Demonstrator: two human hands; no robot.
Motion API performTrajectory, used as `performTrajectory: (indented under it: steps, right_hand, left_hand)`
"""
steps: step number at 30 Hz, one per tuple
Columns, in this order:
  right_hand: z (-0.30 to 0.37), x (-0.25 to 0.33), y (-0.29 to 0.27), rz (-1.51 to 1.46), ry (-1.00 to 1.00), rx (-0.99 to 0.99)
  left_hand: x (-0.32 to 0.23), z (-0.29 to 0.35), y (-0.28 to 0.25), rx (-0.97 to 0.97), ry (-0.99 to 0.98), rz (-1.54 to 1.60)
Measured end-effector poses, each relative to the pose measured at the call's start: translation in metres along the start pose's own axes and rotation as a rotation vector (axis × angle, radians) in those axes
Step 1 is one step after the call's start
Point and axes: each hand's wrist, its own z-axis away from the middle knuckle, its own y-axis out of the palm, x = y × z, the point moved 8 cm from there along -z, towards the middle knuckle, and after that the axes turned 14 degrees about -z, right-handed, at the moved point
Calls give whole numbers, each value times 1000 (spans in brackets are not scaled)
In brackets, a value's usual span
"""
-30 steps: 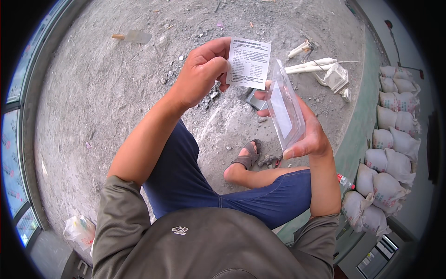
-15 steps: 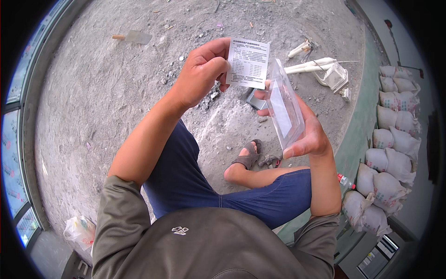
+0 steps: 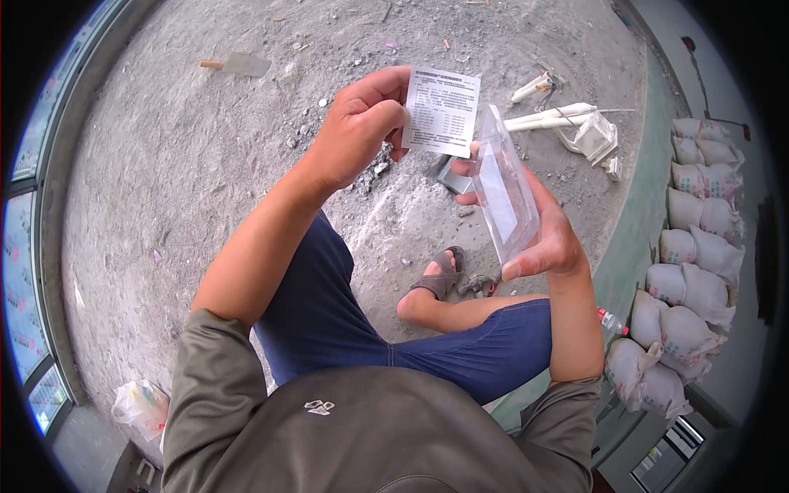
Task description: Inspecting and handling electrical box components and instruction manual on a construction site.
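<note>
Pinched by its left edge, a small white printed leaflet [image 3: 442, 112] is held up in my left hand [image 3: 358, 127], thumb across the front. My right hand [image 3: 552, 230] grips a clear plastic blister package [image 3: 503, 185] with a white insert inside; the thumb lies at its lower end and the fingers show behind it. The package is tilted, its upper end close to the leaflet's lower right corner. Beyond the package, a grey flat object [image 3: 454, 177] lies on the ground, partly hidden by my right fingers.
White pipes [image 3: 551, 117] with a white plastic fitting [image 3: 595, 137] lie on the dusty ground ahead right. A wooden-handled trowel [image 3: 245, 65] rests far left. White sacks [image 3: 694, 246] are stacked along the right, near a bottle [image 3: 613, 320]. A plastic bag [image 3: 141, 409] sits lower left.
Almost nothing differs. The leaflet and my left hand have shifted very slightly to the right; both holds are the same.
</note>
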Motion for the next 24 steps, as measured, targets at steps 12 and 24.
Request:
performTrajectory:
  steps: [12,24]
  right_hand:
    - [0,-1,-2,-7,-1,-14]
    - [-1,-2,-3,-14,7,-11]
  left_hand:
    - [2,-2,0,25,-10,3]
    - [4,-5,0,6,-14,-25]
